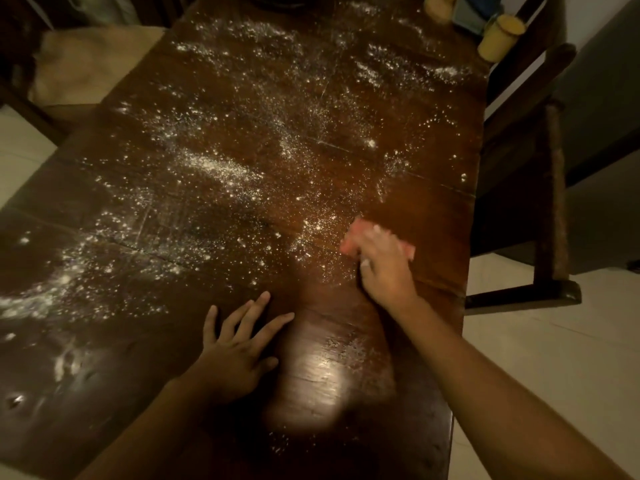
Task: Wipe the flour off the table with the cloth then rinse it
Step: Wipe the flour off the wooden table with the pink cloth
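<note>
The right arm reaches in from the lower right corner of the frame, stretched long and nearly straight across the near right part of the table (433, 209). The right hand (382, 261) sits at the middle right of the picture, back up, bearing down on the pink cloth (353, 237). The cloth lies flat on the wood under the palm and fingers, and it shows only as a pink strip past the fingertips at the upper left of the hand and a small corner at the hand's right side. The hand is smeared with blur and dusted white at the thumb, so I cannot tell whether the fingers lie straight on the cloth or hook round its edge.

The left arm comes up from the bottom centre. The left hand (235, 351) lies palm down on the tabletop, fingers released and spread, pointing to the upper right, holding nothing. It is well apart from the cloth.

Flour (214, 168) is scattered thickly over the centre, the left and the upper part of the dark tabletop, reaching right up to the cloth's left edge. The wood just right of and below the cloth looks bare and shiny.

Two yellow jars (498, 38) stand at the upper right corner of the table. A dark wooden chair (550, 188) stands along the right edge.
</note>
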Action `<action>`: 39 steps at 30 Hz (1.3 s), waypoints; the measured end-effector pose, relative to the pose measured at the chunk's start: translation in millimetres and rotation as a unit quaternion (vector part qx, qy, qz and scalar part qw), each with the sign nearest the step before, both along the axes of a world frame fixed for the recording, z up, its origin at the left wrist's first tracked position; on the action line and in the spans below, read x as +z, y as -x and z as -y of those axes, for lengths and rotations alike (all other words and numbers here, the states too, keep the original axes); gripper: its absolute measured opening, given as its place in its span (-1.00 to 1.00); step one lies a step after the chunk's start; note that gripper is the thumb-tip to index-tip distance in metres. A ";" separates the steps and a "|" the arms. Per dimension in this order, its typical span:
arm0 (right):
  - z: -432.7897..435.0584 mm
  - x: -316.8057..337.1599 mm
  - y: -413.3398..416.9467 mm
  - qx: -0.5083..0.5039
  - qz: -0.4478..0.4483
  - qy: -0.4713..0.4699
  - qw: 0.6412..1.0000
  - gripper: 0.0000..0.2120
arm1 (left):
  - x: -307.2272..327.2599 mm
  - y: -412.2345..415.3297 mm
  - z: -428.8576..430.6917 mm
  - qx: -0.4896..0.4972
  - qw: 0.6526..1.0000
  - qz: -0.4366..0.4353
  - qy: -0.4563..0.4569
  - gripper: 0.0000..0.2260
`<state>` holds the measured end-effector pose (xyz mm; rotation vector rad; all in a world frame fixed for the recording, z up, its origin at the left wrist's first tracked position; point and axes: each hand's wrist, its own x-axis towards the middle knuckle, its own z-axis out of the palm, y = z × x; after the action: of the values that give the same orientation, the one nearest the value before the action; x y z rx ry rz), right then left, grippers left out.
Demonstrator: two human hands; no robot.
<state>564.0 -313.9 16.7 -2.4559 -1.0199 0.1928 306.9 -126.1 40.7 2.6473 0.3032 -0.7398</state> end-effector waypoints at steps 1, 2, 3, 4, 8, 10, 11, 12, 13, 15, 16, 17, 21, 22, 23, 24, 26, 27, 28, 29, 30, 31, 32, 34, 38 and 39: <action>9.4 0.6 22.6 0.055 -0.020 0.011 0.998 -0.40 | 0.0 0.1 -0.1 0.001 1.000 0.004 0.004 -0.44; 22.5 -1.1 39.0 0.105 -0.037 0.021 0.994 -0.40 | 0.6 -0.2 0.0 0.001 1.000 0.007 0.008 -0.42; 38.0 -0.6 48.9 0.146 -0.048 0.026 0.988 -0.42 | 0.9 -0.5 0.0 0.000 1.000 0.007 0.010 -0.42; 52.6 -0.1 50.7 0.170 -0.056 0.030 0.983 -0.44 | 0.7 -0.8 -0.3 0.000 1.000 0.006 0.013 -0.43; 47.5 7.8 43.2 -0.044 -0.063 0.028 0.997 -0.46 | 2.6 -0.7 -1.0 0.001 1.000 0.007 0.020 -0.41; 7.4 11.4 58.9 -0.216 -0.056 0.040 0.974 -0.45 | 2.3 2.1 -2.0 0.001 0.999 0.029 0.028 -0.41; -14.4 12.4 71.0 -0.239 -0.044 0.043 0.969 -0.45 | 1.5 4.3 -3.8 0.003 0.998 0.045 0.035 -0.40; -31.3 11.5 84.3 -0.209 -0.036 0.041 0.977 -0.44 | -0.1 7.6 -7.2 0.008 0.997 0.058 0.043 -0.38; -41.3 9.1 97.6 -0.134 -0.035 0.043 0.989 -0.43 | -1.8 12.3 -11.9 0.016 0.996 0.070 0.051 -0.34; -41.0 7.4 112.0 0.067 -0.046 0.071 0.994 -0.43 | -4.6 28.8 -24.4 0.024 0.994 0.090 0.064 -0.30; -34.2 11.1 107.2 0.145 -0.059 0.088 0.984 -0.42 | -5.7 40.0 -31.7 0.027 0.992 0.099 0.069 -0.32; -28.0 13.4 98.0 0.184 -0.067 0.101 0.975 -0.41 | -7.0 53.2 -40.1 0.028 0.992 0.103 0.074 -0.35; -39.3 14.8 95.8 -0.115 -0.058 0.080 0.988 -0.44 | -6.1 100.2 -68.4 0.008 0.992 0.111 0.062 -0.47; -56.2 15.3 110.0 -0.205 -0.051 0.076 0.974 -0.44 | -6.3 109.9 -72.3 0.013 0.991 0.118 0.063 -0.48; -75.5 14.8 127.7 -0.251 -0.038 0.074 0.964 -0.44 | -6.1 118.0 -75.5 0.022 0.990 0.123 0.070 -0.48; -94.4 14.2 147.7 -0.249 -0.027 0.065 0.966 -0.44 | -5.6 125.9 -78.4 0.031 0.988 0.125 0.081 -0.49; -119.6 9.5 185.0 -0.139 -0.046 0.047 0.988 -0.45 | -5.1 141.6 -84.5 0.041 0.986 0.133 0.093 -0.49; -124.1 8.2 201.2 -0.049 -0.058 0.046 0.996 -0.46 | -5.9 149.7 -88.6 0.047 0.985 0.139 0.092 -0.49; -123.0 7.8 212.8 0.042 -0.065 0.049 0.996 -0.46 | -6.2 156.8 -93.5 0.054 0.984 0.141 0.090 -0.49; -117.7 8.3 218.5 0.122 -0.073 0.057 0.988 -0.46 | -5.7 164.4 -100.5 0.059 0.984 0.141 0.090 -0.50; -108.2 9.7 216.0 0.182 -0.078 0.067 0.978 -0.45 | -5.8 170.1 -106.9 0.059 0.984 0.143 0.089 -0.50; -97.6 11.0 208.6 0.214 -0.073 0.081 0.971 -0.43 | -5.4 175.7 -113.4 0.057 0.984 0.148 0.086 -0.50; -90.1 13.1 202.0 0.208 -0.057 0.098 0.971 -0.42 | -5.1 183.0 -121.3 0.056 0.984 0.151 0.081 -0.50; -88.8 15.1 192.4 0.054 -0.039 0.121 0.990 -0.44 | -5.0 196.3 -138.5 0.065 0.983 0.155 0.069 -0.50; -161.8 25.9 219.4 -0.279 -0.048 0.099 0.954 -0.47 | -6.6 221.9 -167.8 0.103 0.979 0.172 0.043 -0.52; -175.8 23.4 229.5 -0.261 -0.040 0.090 0.960 -0.50 | -7.1 221.4 -169.5 0.100 0.978 0.176 0.042 -0.52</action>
<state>334.5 -138.1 40.2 -2.7578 -0.3044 0.2131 85.5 43.4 33.6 2.5579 0.4197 -0.2096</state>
